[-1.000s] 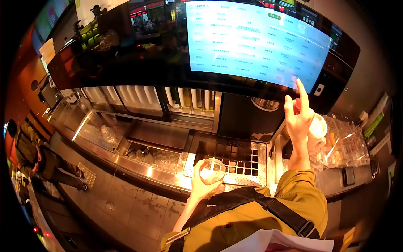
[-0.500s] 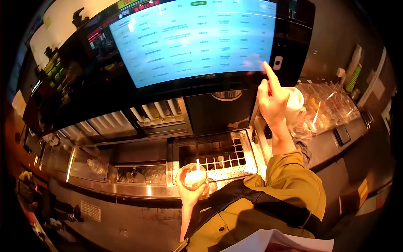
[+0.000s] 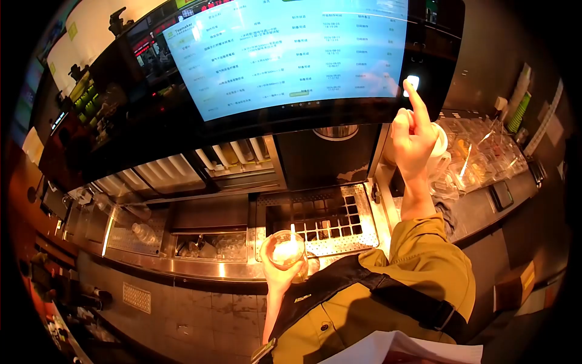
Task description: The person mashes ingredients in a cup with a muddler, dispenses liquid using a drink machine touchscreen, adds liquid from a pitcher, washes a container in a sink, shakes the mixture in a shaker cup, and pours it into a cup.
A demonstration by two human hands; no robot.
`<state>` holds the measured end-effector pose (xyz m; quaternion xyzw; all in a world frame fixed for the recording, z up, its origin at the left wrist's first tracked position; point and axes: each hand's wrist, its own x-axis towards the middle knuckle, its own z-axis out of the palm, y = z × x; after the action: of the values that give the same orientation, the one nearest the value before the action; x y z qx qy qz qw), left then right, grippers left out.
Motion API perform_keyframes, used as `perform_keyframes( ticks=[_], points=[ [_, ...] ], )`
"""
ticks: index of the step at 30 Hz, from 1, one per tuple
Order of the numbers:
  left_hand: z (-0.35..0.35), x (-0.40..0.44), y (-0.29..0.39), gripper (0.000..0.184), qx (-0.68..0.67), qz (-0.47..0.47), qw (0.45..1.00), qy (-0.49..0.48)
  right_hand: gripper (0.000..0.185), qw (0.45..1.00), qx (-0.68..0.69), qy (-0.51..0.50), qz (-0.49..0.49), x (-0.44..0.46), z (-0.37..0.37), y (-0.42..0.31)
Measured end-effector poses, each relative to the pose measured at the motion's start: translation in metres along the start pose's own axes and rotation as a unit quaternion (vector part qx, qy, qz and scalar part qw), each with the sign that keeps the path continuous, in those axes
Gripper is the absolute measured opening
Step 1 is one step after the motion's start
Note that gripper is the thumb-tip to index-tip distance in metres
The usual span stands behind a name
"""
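My left hand (image 3: 280, 274) is wrapped around a clear cup (image 3: 297, 267) that has something pale inside. A thin white stick stands up out of the cup; whether it is a straw or a spoon I cannot tell. Over the metal grate (image 3: 333, 233) at the counter's front edge, the cup is held roughly upright. With the index finger stretched out and the other fingers curled, my right hand (image 3: 415, 139) holds nothing. Its fingertip is at a small white lit panel (image 3: 413, 84), right of the large screen (image 3: 291, 54) with rows of text; contact is hard to make out.
Left of the grate an ice bin (image 3: 221, 247) is sunk into the counter. A white jug (image 3: 438, 145) stands behind my right hand, beside clear containers (image 3: 485, 155). White tube-like parts (image 3: 239, 155) sit below the screen. A drain cover (image 3: 137, 297) lies in the floor.
My right hand has moved right, from the screen's lower right corner to the small white panel, which now glows brighter. The screen's rows have shifted. My left hand still holds the cup.
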<state>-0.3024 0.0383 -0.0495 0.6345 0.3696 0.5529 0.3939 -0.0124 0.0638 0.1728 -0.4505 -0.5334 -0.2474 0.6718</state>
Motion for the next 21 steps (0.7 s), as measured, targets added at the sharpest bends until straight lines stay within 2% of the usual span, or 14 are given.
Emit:
perform_keyframes(
  ticks=[5,6,8,10,12,15,18,21],
  points=[
    [0.0,0.002,-0.005,0.088,-0.01,-0.002,1.0,-0.004,0.039,0.999,-0.023,-0.044,-0.02,0.013,0.01,-0.025],
    [0.0,0.002,-0.005,0.088,-0.013,-0.002,1.0,-0.001,0.041,0.994,-0.061,-0.082,-0.042,0.02,0.015,-0.042],
    [-0.001,0.004,-0.004,0.087,-0.013,0.009,1.0,-0.012,0.044,0.981,-0.05,-0.138,-0.124,0.032,0.031,-0.065],
    [-0.003,0.008,-0.006,0.086,-0.006,0.033,0.999,-0.021,0.05,0.96,-0.075,-0.154,-0.221,0.048,0.056,-0.081],
    [-0.004,0.008,-0.001,0.085,0.039,0.022,0.999,-0.017,0.048,0.946,-0.11,-0.172,-0.251,0.064,0.084,-0.09],
    [-0.003,0.005,-0.001,0.086,0.048,0.025,0.998,-0.009,0.047,0.938,-0.153,-0.163,-0.266,0.083,0.119,-0.101],
    [-0.003,0.004,-0.002,0.087,0.037,0.023,0.999,-0.006,0.047,0.936,-0.137,-0.118,-0.301,0.09,0.143,-0.102],
    [-0.005,0.002,-0.002,0.087,0.042,0.032,0.999,-0.008,0.046,0.941,-0.133,-0.139,-0.28,0.087,0.143,-0.11]
  ],
)
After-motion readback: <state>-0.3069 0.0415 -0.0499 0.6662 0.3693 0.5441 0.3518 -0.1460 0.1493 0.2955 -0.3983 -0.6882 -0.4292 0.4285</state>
